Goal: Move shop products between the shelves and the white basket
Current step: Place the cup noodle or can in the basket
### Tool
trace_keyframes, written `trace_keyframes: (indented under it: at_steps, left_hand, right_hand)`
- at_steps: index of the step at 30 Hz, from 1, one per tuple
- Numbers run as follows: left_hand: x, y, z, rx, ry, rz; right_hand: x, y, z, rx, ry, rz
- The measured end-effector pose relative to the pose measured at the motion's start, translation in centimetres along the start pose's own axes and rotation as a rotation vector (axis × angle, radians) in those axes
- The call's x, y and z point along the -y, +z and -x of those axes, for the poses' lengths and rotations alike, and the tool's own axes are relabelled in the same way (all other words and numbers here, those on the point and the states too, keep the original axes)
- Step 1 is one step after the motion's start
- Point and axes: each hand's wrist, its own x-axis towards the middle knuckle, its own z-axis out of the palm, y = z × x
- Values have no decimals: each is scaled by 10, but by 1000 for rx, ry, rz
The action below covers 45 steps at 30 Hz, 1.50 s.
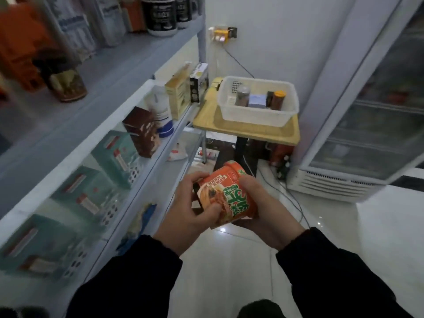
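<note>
**Noodle cup held in both hands, short of the basket**

The orange paper instant-noodle cup with green lettering is held tilted on its side at waist level, above the floor. It is beside the pale blue-grey metal shelves and well short of the white translucent plastic basket. The left hand curls round the cup's left side, thumb pressed on the printed face. The right hand cups it from below and from the right. Both hands grip firmly.

The basket sits on a small light-wood table. It already holds a dark silver-capped jar, a pale blue box and an orange-capped brown bottle, all grouped at its rear.

Risks noted:
- Setting the cup down towards the rear could topple the upright bottle or jar; the front of the basket is free.
- A black cable trails across the tiled floor on the way to the table, so a foot could catch on it.
- A tighter squeeze could dent the thin-walled cup.
</note>
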Motion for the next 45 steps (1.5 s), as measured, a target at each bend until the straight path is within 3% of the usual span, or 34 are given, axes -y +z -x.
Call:
trace_keyframes:
  at_steps: [7,13,20,24,35,40,45]
  left_hand:
    - [-23,69,-137,103,-47,130]
    - [-45,115,-231,135,8,84]
    - [-32,147,-311,-29,-95,162]
    - [-18,145,-363,-71,-205,157]
    - [27,121,-575,-57,-284,228]
    - [56,102,-682,16,-355,163]
    - [109,69,-755,46,-489,-56]
  right_hand:
    - [64,-106,-83,-29,-28,-145]
    - [123,-177,-157,29,5,-180]
    - [152,-225,-227,-109,-25,-132]
    - [164,-237,-273,-136,-19,-77]
    - [226,-256,-447,-288,-56,83]
    - [247,-257,-547,-377,-4,215]
    - [239,-245,-630,-376,117,387]
